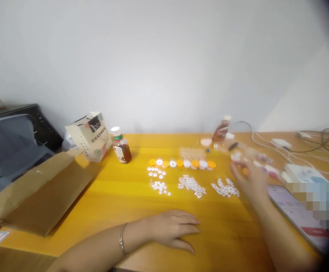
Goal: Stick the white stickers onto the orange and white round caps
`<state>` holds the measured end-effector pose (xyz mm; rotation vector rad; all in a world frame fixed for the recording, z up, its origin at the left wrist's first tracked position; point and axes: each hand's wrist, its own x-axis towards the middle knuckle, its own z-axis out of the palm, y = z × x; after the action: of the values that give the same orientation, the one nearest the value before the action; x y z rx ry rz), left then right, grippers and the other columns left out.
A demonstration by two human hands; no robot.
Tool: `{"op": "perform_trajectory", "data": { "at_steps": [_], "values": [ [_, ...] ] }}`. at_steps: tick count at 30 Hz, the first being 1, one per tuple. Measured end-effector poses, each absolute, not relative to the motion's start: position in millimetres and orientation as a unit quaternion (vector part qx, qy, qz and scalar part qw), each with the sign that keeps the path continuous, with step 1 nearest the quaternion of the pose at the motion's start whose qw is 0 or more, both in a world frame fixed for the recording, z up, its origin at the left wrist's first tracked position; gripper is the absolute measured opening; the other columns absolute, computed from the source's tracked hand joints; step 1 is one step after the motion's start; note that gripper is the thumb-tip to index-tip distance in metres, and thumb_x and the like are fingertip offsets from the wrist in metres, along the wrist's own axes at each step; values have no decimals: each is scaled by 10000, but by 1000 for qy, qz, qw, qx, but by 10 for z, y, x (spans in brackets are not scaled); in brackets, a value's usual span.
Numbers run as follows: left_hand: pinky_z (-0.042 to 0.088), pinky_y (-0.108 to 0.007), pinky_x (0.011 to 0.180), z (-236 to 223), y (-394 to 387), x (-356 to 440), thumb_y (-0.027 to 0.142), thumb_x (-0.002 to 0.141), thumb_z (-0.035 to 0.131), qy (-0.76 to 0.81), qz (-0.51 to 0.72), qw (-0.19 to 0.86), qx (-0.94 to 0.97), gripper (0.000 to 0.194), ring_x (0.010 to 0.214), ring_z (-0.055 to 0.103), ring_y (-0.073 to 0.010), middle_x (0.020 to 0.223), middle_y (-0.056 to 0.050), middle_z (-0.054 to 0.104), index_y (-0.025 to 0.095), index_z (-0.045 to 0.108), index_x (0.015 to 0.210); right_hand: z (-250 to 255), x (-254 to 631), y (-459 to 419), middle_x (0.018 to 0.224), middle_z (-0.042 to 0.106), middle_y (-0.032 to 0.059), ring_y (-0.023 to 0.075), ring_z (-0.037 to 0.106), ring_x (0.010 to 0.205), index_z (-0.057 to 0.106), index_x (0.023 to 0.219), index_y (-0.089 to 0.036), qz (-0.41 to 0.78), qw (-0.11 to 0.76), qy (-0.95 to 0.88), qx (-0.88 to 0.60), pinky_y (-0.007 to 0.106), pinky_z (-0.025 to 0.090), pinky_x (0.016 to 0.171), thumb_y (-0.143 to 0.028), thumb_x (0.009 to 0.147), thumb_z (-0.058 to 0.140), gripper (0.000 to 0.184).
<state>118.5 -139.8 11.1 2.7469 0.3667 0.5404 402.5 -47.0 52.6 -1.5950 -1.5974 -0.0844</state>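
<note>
From where I stand, the left hand (176, 228) lies palm down at the bottom centre of the frame, fingers loosely spread and holding nothing I can see, perhaps to steady the person on the table (110, 200). The right hand (251, 183) is among the small coloured bits (245, 171) at the right of the frame; its fingers are bent towards the thumb, but blur keeps me from telling whether they pinch anything.

Orange and white discs (195, 164) run in a line across the centre, just in front of a clear tray (192, 153). Below them sit small white buttons (159, 186) and two separate piles of white cut-out pieces, a middle pile (191, 184) and a right-hand pile (226, 188). I'd guess they are grouped by kind so each is easy to reach.

One bottle (121, 147) stands left of centre, beside a paper bag (92, 136), probably set back to leave working room. A phone (296, 215) lies at lower right, near the right forearm, perhaps for glancing at.
</note>
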Motion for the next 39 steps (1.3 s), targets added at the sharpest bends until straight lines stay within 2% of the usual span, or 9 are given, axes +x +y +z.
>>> {"op": "perform_trajectory", "data": {
  "at_steps": [2,4,9,16,21,25,30,33,39],
  "values": [
    [324,-275,1009,132,-1393,1159,403,807,480,120,181,167,962,472,1188,400,-179,1246,-104,479,129,435,1188,472,3659,-612,745,588,70,208,526,700,536,750,-211,21,387,-770,-507,332,379,688,-363,781,455,175],
    [308,-271,1019,142,-1392,1132,397,821,458,118,171,170,963,465,1199,388,-174,1255,-95,472,131,428,1200,372,3310,-787,667,576,33,174,503,631,531,673,-228,72,298,-853,-423,298,373,630,-319,816,425,201],
    [323,-275,1001,90,-1399,1101,410,834,418,128,151,149,969,460,1122,468,-179,1168,-87,547,134,431,1203,133,2849,-1122,536,506,4,133,428,511,485,551,-208,84,180,-928,-315,255,301,502,-290,853,354,339],
    [364,-269,949,20,-1397,1140,413,843,387,128,146,90,977,412,1010,535,-172,1054,-69,611,135,483,1132,103,2825,-1110,520,458,-15,113,385,486,438,537,-194,180,191,-903,-340,245,285,482,-312,855,348,351],
    [411,-260,844,13,-1288,1050,325,854,368,130,183,61,972,249,860,572,-129,882,-37,644,196,579,883,115,2817,-1076,507,426,-26,112,380,489,417,530,-193,249,203,-875,-363,234,286,472,-322,856,352,357],
    [427,-305,689,93,-996,797,313,847,366,315,273,9,909,273,677,542,-152,646,-54,581,184,575,725,129,2832,-1055,518,421,-29,111,368,486,402,540,-196,276,199,-866,-367,230,288,470,-352,846,374,344],
    [412,-318,727,231,-622,456,274,817,413,540,337,-26,771,176,775,518,-175,783,-64,562,162,546,845,191,2852,-1042,526,397,-33,106,358,482,368,545,-198,284,178,-870,-362,219,296,470,-371,851,357,352],
    [409,-316,748,191,-533,358,267,776,473,566,299,-6,768,157,807,518,-183,798,-54,558,163,551,863,208,2859,-1040,536,420,-29,109,377,487,387,553,-199,293,180,-867,-362,219,301,470,-396,847,363,355],
    [418,-279,697,91,-502,347,195,802,431,568,278,30,774,130,737,528,-160,742,-44,560,158,551,769,214,2866,-1044,531,437,-26,112,381,487,413,553,-198,300,189,-863,-360,223,296,468,-410,840,370,361]
  ]
}}
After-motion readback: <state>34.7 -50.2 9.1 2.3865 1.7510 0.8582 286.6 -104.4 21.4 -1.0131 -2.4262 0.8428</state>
